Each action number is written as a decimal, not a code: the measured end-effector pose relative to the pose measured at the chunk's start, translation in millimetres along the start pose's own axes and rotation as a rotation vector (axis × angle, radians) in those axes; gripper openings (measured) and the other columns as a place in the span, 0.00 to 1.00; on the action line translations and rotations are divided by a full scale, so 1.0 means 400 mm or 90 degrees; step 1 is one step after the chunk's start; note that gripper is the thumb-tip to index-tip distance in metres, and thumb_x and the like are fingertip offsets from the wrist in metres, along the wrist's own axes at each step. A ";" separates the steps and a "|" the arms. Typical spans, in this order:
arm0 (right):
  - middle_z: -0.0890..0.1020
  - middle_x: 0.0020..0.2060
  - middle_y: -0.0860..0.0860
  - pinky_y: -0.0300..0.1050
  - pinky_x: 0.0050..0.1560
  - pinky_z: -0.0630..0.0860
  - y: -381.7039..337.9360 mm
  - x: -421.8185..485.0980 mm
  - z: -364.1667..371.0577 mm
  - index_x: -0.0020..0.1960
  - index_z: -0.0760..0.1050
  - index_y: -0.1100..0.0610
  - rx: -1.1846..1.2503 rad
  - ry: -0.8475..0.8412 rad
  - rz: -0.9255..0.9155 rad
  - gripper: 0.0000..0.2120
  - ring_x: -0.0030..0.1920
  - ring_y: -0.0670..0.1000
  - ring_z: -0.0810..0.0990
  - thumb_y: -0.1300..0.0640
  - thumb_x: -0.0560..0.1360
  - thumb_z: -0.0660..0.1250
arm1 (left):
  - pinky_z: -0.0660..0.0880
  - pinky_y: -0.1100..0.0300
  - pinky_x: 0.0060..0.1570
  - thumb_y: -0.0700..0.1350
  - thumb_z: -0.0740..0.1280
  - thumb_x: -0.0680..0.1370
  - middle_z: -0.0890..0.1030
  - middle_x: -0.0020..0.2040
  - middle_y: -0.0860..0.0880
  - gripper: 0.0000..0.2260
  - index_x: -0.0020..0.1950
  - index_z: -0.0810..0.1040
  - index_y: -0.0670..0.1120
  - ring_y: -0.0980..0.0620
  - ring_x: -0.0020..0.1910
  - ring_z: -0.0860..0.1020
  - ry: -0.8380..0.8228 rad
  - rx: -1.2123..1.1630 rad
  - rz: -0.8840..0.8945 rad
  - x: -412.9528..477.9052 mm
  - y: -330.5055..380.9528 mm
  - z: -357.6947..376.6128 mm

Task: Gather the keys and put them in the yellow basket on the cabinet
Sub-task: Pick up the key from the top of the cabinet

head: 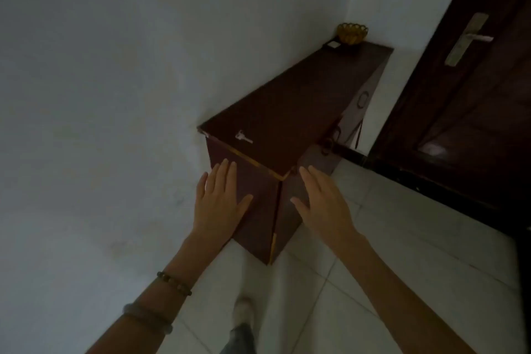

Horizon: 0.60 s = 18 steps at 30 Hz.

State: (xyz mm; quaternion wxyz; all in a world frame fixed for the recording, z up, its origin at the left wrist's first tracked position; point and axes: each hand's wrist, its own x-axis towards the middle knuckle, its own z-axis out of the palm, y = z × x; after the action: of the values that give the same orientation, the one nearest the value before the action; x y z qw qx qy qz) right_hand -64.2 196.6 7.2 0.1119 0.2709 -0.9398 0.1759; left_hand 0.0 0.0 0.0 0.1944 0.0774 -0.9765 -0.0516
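Both arms outstretched, left hand and right hand flat, fingers spread, empty, near cabinet; key beyond, yellow basket far.

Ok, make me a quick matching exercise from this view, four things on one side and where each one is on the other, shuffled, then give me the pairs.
Things:
1. key
2. yellow basket
3. door handle
4. bead bracelet

Places:
A. on the left wrist
B. far end of the cabinet top, by the wall corner
C. on the dark door, at the right of the view
D. near end of the cabinet top, just beyond the left hand

Pairs: 1-D, 2-B, 3-C, 4-A
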 end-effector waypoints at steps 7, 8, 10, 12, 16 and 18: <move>0.71 0.64 0.64 0.55 0.63 0.67 0.000 0.261 0.067 0.68 0.63 0.63 0.019 0.031 -0.008 0.29 0.65 0.62 0.69 0.55 0.72 0.70 | 0.67 0.43 0.63 0.57 0.61 0.75 0.72 0.66 0.37 0.29 0.68 0.68 0.37 0.38 0.64 0.72 -0.002 0.005 -0.001 0.241 -0.108 0.061; 0.72 0.64 0.65 0.56 0.62 0.68 -0.002 0.288 0.076 0.68 0.64 0.64 0.017 0.031 -0.015 0.29 0.64 0.63 0.70 0.56 0.71 0.70 | 0.68 0.43 0.62 0.58 0.58 0.75 0.73 0.65 0.37 0.30 0.67 0.68 0.37 0.38 0.63 0.73 0.001 0.012 0.003 0.264 -0.124 0.071; 0.73 0.62 0.65 0.57 0.60 0.70 -0.007 0.336 0.101 0.67 0.65 0.64 0.023 0.024 -0.018 0.29 0.63 0.64 0.71 0.56 0.71 0.71 | 0.68 0.42 0.62 0.58 0.56 0.75 0.74 0.65 0.36 0.30 0.67 0.69 0.37 0.38 0.62 0.73 -0.010 0.019 0.004 0.304 -0.155 0.090; 0.73 0.62 0.65 0.58 0.59 0.72 -0.004 0.379 0.123 0.67 0.66 0.64 0.037 0.024 -0.021 0.29 0.63 0.64 0.71 0.56 0.71 0.71 | 0.68 0.42 0.62 0.58 0.62 0.75 0.72 0.66 0.36 0.30 0.68 0.67 0.36 0.38 0.64 0.72 -0.016 0.020 0.003 0.339 -0.179 0.115; 0.73 0.62 0.65 0.58 0.60 0.72 0.004 0.450 0.157 0.66 0.66 0.65 0.065 -0.002 -0.040 0.28 0.63 0.63 0.70 0.58 0.71 0.71 | 0.66 0.42 0.64 0.54 0.69 0.73 0.71 0.67 0.36 0.31 0.68 0.66 0.36 0.38 0.66 0.70 -0.044 0.016 0.004 0.380 -0.197 0.153; 0.73 0.62 0.65 0.57 0.59 0.72 0.006 0.491 0.175 0.66 0.67 0.64 0.085 -0.021 -0.047 0.27 0.63 0.63 0.70 0.58 0.71 0.71 | 0.67 0.41 0.62 0.53 0.70 0.72 0.72 0.66 0.36 0.31 0.67 0.68 0.36 0.37 0.65 0.71 -0.061 0.018 0.000 0.395 -0.201 0.166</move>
State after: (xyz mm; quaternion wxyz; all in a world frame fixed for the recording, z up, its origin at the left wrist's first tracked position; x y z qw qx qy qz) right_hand -236.1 79.1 2.7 0.0845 0.3151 -0.9171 0.2291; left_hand -159.5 -101.4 -12.7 0.1459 0.0780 -0.9853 -0.0413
